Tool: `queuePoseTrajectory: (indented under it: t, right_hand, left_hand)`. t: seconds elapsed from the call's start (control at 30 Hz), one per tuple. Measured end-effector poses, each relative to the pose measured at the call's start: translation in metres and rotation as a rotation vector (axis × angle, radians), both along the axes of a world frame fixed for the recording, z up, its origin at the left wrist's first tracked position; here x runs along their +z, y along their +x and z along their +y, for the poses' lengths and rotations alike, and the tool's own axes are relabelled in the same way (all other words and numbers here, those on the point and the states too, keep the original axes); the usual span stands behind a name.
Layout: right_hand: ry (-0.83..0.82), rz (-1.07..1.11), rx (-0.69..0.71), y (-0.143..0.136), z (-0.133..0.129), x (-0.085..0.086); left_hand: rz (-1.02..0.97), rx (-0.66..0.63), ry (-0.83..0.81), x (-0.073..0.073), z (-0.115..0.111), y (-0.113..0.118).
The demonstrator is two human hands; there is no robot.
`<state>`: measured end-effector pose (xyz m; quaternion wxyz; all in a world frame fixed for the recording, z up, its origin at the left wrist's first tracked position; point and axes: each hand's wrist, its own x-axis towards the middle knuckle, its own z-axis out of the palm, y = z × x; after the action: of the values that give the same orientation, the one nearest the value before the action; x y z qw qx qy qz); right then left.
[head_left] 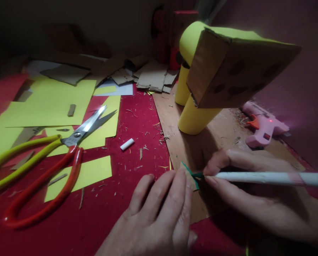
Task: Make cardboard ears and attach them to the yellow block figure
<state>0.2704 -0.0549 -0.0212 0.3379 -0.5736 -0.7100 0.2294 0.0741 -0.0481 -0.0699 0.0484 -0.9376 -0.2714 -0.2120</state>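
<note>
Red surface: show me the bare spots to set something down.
Barest: the red patch between the scissors and the left hand, with only a few shreds. The strip between the yellow sheets and the brown board holds a white stub and scraps. Crowded: the back, under cardboard pieces.

Deep crimson covers the bench point(133, 117). Bright lemon yellow marks the paper sheets point(54, 103) and the two tubes point(192, 121). The scissors point(77, 135) pair silver blades with one yellow handle loop and one orange-red loop. Plain brown colours the cardboard box point(209, 67), with darker brown oval spots on one face. The glue gun point(267, 124) is pink with an orange trigger and a glowing red light. Vivid green edges the small tan piece point(191, 177); the brush handle point(260, 177) is white with a pinkish band.
</note>
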Motion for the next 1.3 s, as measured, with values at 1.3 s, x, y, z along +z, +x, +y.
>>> queuePoseTrajectory:
  t: [1.3]
  right_hand:
    - [0.021, -0.020, 0.071, 0.0052, -0.0039, -0.0009]
  left_hand:
    - [0.007, -0.017, 0.050, -0.0012, -0.0001, 0.0003]
